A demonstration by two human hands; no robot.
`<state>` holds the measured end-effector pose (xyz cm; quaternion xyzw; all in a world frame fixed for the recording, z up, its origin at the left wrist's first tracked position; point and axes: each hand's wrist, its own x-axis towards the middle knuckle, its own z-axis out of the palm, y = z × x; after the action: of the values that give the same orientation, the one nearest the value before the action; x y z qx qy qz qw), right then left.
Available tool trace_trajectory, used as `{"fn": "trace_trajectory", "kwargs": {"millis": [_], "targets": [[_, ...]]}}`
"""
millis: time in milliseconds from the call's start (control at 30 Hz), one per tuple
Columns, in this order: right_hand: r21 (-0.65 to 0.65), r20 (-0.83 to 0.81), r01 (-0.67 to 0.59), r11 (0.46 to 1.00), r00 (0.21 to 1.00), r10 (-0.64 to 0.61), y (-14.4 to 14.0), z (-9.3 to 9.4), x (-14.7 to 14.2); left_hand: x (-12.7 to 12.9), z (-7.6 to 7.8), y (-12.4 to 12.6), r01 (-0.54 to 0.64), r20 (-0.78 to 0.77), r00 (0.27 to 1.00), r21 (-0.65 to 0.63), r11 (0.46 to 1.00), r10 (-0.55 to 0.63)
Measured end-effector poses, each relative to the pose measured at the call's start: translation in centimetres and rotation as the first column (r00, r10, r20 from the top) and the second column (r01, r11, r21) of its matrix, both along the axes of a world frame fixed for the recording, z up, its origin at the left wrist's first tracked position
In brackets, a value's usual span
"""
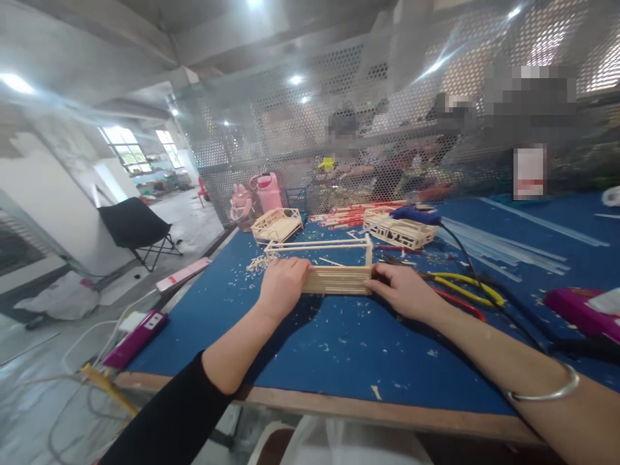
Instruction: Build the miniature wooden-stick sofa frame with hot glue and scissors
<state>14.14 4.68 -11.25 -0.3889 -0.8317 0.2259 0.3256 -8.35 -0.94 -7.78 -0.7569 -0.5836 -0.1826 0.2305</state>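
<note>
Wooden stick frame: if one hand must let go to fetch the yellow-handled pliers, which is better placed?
Right, probably. The right hand grips the wooden stick frame at the end nearest the yellow-handled pliers; the left hand holds the far end.

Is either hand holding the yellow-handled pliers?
No: both hands, left and right, grip the wooden frame; the pliers lie untouched beside them.

Pale raw wooden stick frame (334, 274) on a matt blue felt-like table (339, 349).

At frame centre, the left hand (282, 284) and right hand (404, 292) grip opposite ends of a stick frame (334, 271) on the blue bench (339, 349); pliers (465, 289) lie right.
</note>
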Motion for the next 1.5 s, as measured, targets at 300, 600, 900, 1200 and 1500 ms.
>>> {"fn": "trace_trajectory", "kwargs": {"millis": [300, 600, 900, 1200, 1500], "targets": [[0.018, -0.006, 0.022, 1.0, 1.0, -0.022, -0.2, -0.2, 0.0, -0.1, -1.0, -0.5, -0.031, -0.009, 0.999, 0.01, 0.999, 0.031], [-0.017, 0.015, 0.023, 1.0, 1.0, -0.023, -0.2, -0.1, 0.0, -0.2, -1.1, -0.7, -0.019, 0.024, 1.0, 0.062, 0.998, 0.018], [-0.008, 0.019, 0.008, 1.0, 1.0, -0.008, -0.2, -0.1, 0.0, -0.3, -0.8, -1.2, 0.102, 0.091, 0.988, 0.191, 0.976, -0.121], [0.015, 0.004, 0.003, 1.0, 1.0, -0.003, -0.1, 0.0, 0.0, -4.9, -0.3, -3.5, -0.214, 0.873, 0.482, 0.2, 0.956, -0.075], [0.01, -0.018, -0.003, 1.0, 1.0, 0.003, 0.1, -0.4, 0.0, -4.7, -1.6, -1.3, 0.104, 0.972, 0.232, -0.041, 0.994, 0.016]]}}
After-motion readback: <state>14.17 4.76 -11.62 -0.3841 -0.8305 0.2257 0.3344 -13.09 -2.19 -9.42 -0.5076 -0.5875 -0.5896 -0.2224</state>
